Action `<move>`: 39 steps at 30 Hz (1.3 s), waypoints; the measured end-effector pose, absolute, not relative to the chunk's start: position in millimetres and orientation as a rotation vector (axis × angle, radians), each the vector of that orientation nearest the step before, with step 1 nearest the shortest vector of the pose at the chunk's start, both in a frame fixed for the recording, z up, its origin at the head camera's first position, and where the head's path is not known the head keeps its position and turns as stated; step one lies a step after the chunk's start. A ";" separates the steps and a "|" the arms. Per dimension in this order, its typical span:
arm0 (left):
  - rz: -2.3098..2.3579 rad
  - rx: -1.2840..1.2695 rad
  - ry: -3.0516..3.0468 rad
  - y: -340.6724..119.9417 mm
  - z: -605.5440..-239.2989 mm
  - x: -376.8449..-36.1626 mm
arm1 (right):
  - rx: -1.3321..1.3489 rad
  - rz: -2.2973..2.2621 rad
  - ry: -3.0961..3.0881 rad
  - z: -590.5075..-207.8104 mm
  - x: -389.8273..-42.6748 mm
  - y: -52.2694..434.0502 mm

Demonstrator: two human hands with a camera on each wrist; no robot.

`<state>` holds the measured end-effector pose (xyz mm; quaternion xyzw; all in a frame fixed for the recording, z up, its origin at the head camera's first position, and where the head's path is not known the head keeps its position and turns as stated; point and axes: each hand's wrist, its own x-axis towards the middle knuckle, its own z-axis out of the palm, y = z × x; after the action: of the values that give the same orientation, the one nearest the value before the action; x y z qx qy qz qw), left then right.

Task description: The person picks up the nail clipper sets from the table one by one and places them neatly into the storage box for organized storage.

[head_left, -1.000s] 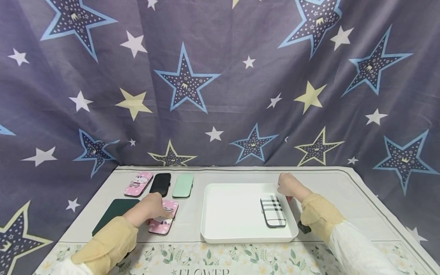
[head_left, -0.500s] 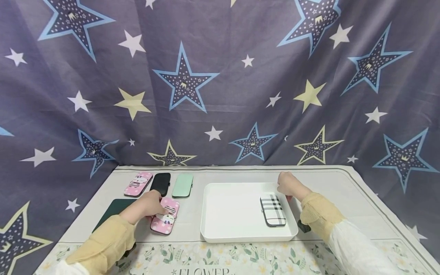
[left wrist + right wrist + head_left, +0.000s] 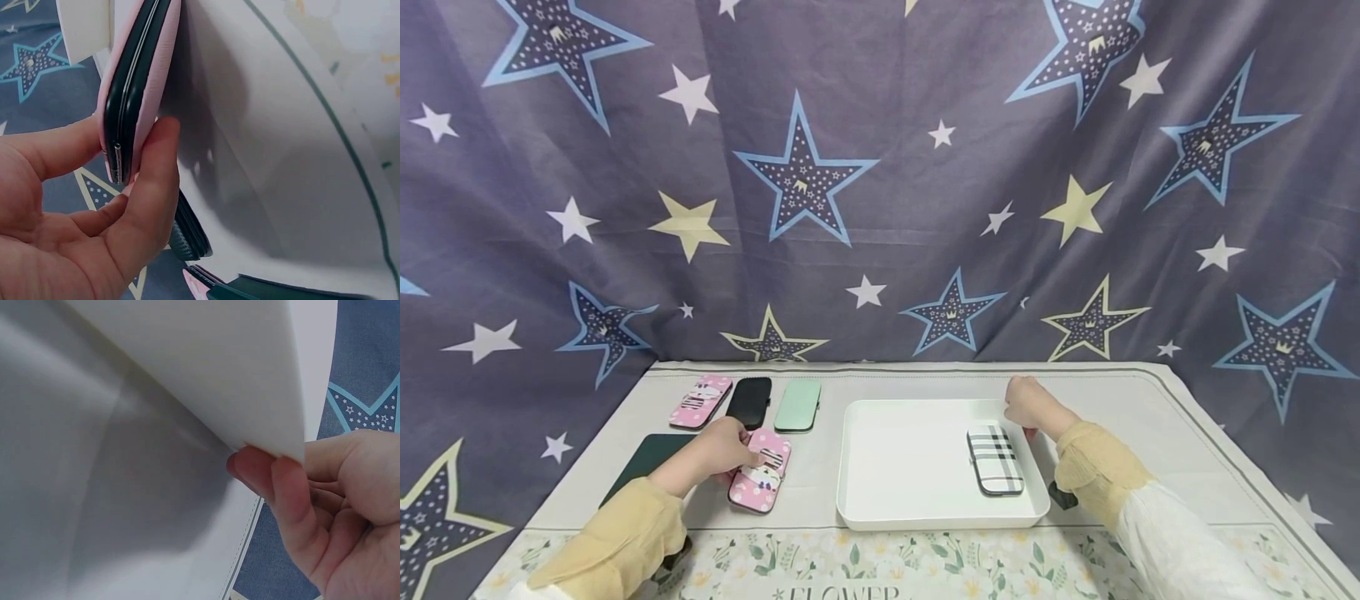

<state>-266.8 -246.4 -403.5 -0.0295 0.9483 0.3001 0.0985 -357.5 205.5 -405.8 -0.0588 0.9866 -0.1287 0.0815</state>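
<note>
My left hand [image 3: 721, 447] pinches the left edge of a pink clasp case [image 3: 760, 485] with a white cartoon print. Seen edge-on in the left wrist view, the case [image 3: 137, 87] sits between thumb and fingers, its dark frame and metal clasp showing. A shadow falls on the tablecloth beside it. My right hand [image 3: 1032, 406] grips the right wall of a white tray [image 3: 902, 467] near its far corner, thumb and fingers on either side of the wall [image 3: 244, 381]. Inside the tray, at the right, lies a white plaid case [image 3: 996, 460].
Behind my left hand lie another pink case [image 3: 702, 402], a black case [image 3: 751, 402] and a mint green case [image 3: 798, 405]. A dark green flat item [image 3: 651, 458] is partly covered by my left arm. A star-patterned curtain [image 3: 880, 208] hangs behind the table.
My left hand has shifted slightly left and back, and the pink case has tilted a little in its hold, with more of its print exposed. The right hand and tray stay put.
</note>
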 end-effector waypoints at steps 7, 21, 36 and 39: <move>0.975 -0.138 2.770 -247.1 -401.1 -261.1 | -0.247 -0.371 2.975 -405.4 -352.3 204.4; 1.281 -0.254 2.572 -258.5 -409.1 -263.2 | -0.263 -0.353 2.984 -405.5 -351.6 204.6; 1.642 -0.239 2.324 -256.7 -393.0 -264.3 | -0.258 -0.338 2.975 -405.0 -351.2 203.1; 1.702 -0.206 2.276 -254.3 -385.2 -265.9 | -0.261 -0.340 2.973 -404.7 -351.5 203.8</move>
<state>-265.9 -254.3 -385.2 -0.0714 0.7903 0.5909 0.1457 -351.5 203.8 -404.7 -0.0866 0.9874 -0.1129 0.0690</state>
